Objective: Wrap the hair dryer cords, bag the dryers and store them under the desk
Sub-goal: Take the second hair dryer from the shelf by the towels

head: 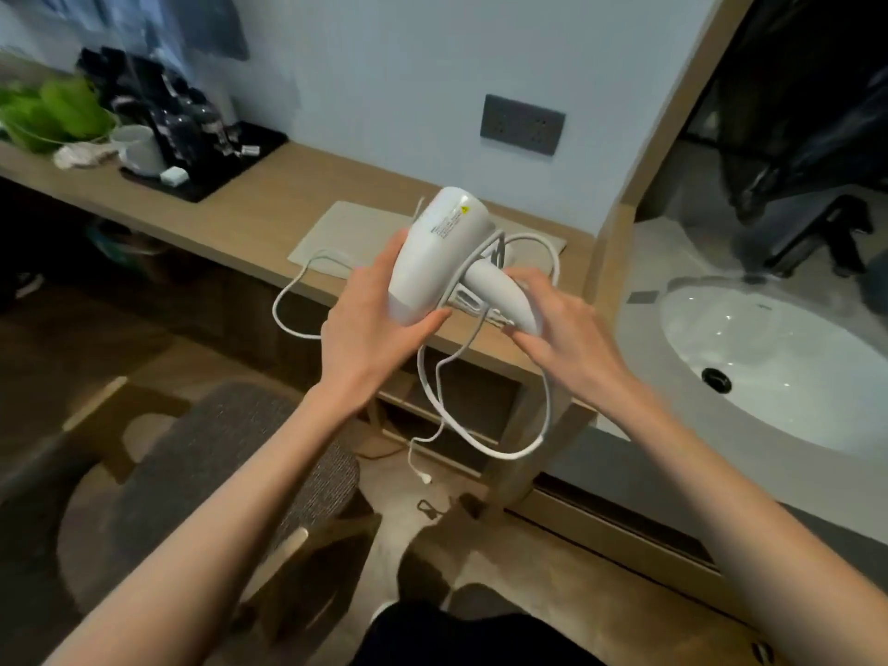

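The left hand (370,319) grips the barrel of the hair dryer (442,252), a smooth, glossy white plastic shell with a printed label, fingers curled over its far side and thumb along the near edge. The right hand (562,329) holds the tapered, curved handle, fingers closed round its narrow end. Both hold the dryer in the air above the front edge of the matt wood-grain desk (230,218). The thin, rubbery white cord (543,425) hangs unwrapped in loose loops beneath both hands, and its plug (425,479) dangles below the left wrist. Just beyond the hands lies a flat beige rectangle (336,233), possibly a cloth bag. To the right of the right hand sits a rounded white basin (769,358).
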`<control>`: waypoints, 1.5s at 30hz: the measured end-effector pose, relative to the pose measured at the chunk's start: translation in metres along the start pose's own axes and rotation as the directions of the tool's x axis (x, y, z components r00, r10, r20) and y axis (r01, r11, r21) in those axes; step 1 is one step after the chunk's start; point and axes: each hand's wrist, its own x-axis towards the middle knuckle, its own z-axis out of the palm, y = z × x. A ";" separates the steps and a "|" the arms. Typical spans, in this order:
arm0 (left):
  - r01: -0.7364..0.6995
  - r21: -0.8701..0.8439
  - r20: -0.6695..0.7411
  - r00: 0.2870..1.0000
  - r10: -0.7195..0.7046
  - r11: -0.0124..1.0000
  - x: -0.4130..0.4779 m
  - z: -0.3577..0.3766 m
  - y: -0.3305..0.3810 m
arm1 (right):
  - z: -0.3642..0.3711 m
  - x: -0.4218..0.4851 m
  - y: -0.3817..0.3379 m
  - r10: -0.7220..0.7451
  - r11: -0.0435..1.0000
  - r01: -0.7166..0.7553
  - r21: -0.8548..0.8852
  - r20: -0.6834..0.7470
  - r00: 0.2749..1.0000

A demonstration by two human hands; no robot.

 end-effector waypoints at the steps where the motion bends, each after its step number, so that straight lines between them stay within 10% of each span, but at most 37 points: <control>1: -0.020 -0.009 0.011 1.000 0.021 1.000 0.016 0.001 -0.005 | -0.001 0.013 -0.001 0.016 1.000 -0.017 -0.012 -0.008 1.000; 27: -0.019 -0.173 0.309 0.948 0.072 0.985 0.341 0.192 -0.108 | 0.089 0.302 0.190 0.268 0.962 -0.268 -0.050 -0.011 0.963; 45: 0.107 -0.027 0.558 0.827 -0.074 0.994 0.378 0.345 -0.159 | 0.171 0.332 0.305 0.511 0.858 -0.484 -0.173 0.196 0.837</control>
